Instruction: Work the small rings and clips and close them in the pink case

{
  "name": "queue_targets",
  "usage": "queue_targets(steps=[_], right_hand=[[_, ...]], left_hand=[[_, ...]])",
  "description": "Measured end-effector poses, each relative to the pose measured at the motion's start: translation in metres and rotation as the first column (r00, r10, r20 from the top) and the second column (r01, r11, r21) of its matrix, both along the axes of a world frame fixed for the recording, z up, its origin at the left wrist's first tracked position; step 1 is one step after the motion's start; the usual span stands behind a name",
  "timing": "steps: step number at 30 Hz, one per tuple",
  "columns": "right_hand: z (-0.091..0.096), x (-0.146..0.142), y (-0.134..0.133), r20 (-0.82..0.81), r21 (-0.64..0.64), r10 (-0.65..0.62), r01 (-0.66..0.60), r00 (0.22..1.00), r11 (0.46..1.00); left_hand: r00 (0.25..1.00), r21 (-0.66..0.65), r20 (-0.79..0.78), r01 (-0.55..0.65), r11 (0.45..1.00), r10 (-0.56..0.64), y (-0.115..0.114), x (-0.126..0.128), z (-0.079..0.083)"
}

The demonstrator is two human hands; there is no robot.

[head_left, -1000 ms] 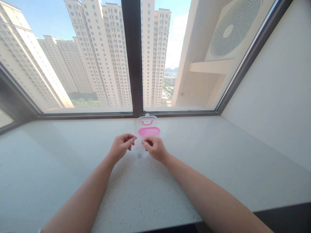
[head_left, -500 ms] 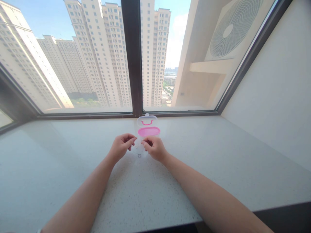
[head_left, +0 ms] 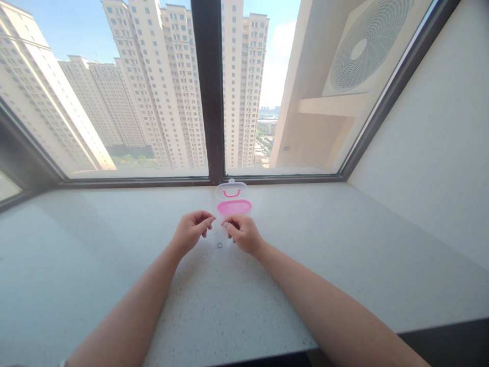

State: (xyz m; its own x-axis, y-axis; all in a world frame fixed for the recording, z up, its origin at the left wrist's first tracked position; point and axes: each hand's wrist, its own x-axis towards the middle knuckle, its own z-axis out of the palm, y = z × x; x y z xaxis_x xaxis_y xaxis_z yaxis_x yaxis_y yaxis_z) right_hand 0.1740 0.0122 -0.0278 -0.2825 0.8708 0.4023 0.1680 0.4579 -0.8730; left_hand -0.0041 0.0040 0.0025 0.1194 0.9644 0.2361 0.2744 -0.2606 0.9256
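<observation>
Both my hands rest on a pale speckled stone sill (head_left: 305, 265). My left hand (head_left: 191, 230) is curled, thumb and fingers pinched together; what they hold is too small to see. My right hand (head_left: 242, 233) pinches a small metal ring between thumb and forefinger. A second small ring (head_left: 219, 245) lies on the sill between the two hands. Just beyond the fingertips stands a small clear plastic case (head_left: 231, 199) with a pink tray and pink clasp, its lid open toward the window.
A dark window frame (head_left: 208, 92) runs along the back of the sill, with tower blocks outside. A white wall (head_left: 439, 153) closes the right side. The sill's front edge (head_left: 439, 326) drops off at the lower right.
My right hand's fingers have shifted slightly, so the small ring now shows at the fingertips. The left hand and the case have not moved.
</observation>
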Motion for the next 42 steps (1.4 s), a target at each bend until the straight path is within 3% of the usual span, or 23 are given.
queue_targets(steps=[42], right_hand=[[0.0005, -0.0018, 0.0001, 0.055, 0.043, -0.009, 0.007, 0.998, 0.999]], left_hand=[[1.0, -0.026, -0.019, 0.023, 0.999, -0.024, 0.0002, -0.0011, -0.0016]])
